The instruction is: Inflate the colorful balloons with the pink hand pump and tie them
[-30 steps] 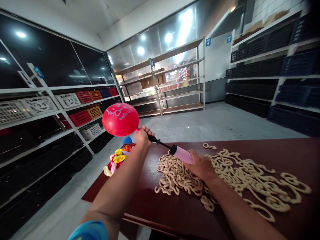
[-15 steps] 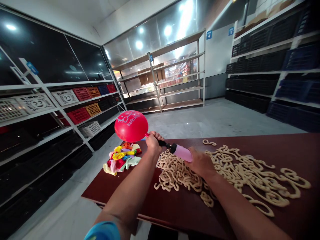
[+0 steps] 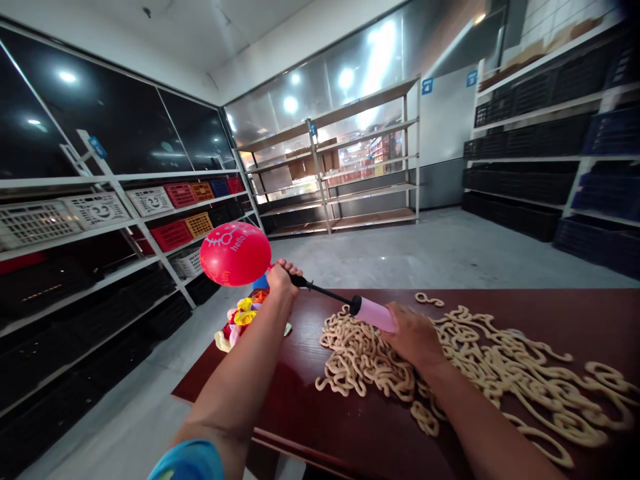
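A red inflated balloon [image 3: 236, 255] with white print hangs left of my left hand [image 3: 283, 279]. That hand is closed around the balloon's neck and the black end of a hand pump. From there the pump's black rod [image 3: 330, 293] runs out to its pink barrel [image 3: 376, 314]. My right hand [image 3: 413, 333] is wrapped round the barrel's far end, above a heap of beige, curled, rope-like pieces [image 3: 360, 353]. Flat balloons [image 3: 244, 316] in several colours lie beyond my left forearm, partly hidden by it.
The dark red-brown table [image 3: 300, 393] lies under my arms. More beige curled pieces [image 3: 530, 373] spread over its right side. Shelves with crates [image 3: 150, 200] stand left, a metal rack [image 3: 330, 167] behind, and dark crates [image 3: 530, 140] at right.
My hands have moved apart, baring a length of black rod between them. The balloon and left hand have shifted left, and the view has turned slightly.
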A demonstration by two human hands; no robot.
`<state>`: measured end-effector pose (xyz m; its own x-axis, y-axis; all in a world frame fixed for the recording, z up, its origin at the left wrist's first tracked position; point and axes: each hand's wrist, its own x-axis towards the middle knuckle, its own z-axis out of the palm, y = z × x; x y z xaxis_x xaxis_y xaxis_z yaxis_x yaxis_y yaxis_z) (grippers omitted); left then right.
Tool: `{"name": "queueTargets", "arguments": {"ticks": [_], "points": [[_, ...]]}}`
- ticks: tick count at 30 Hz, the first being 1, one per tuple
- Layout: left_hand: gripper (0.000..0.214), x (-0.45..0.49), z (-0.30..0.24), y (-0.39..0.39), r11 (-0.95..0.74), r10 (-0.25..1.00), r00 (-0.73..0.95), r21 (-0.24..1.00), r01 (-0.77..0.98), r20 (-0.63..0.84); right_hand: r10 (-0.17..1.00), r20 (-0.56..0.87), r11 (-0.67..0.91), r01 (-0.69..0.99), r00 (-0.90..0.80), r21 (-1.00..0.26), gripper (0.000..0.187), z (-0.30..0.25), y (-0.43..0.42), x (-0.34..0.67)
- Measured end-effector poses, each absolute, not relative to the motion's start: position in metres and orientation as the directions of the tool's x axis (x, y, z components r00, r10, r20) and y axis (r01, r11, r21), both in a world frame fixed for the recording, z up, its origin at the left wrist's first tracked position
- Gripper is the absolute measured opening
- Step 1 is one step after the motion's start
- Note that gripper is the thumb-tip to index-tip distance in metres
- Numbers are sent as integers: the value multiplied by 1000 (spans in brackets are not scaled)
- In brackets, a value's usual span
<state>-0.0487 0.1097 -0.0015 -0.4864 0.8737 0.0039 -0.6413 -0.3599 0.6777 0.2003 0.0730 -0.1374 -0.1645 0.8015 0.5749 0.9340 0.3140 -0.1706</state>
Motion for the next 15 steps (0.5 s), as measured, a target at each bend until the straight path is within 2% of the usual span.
{"name": "queueTargets", "arguments": {"ticks": [4,9,15], "points": [[18,-37,-16,113,-356,876,-482,664,-657,-7,817,562,257,954,-130,-152,24,-142,75,202],[19,8,-47,113,-281,910,-409,629,-725,-65,803,573,286,950,-165,-127,21,-143,71,199],[20,40,-62,109,-239,922,-379,648,-723,-82,783,598,308,942,-173,-130,19,-139,65,196]]}}
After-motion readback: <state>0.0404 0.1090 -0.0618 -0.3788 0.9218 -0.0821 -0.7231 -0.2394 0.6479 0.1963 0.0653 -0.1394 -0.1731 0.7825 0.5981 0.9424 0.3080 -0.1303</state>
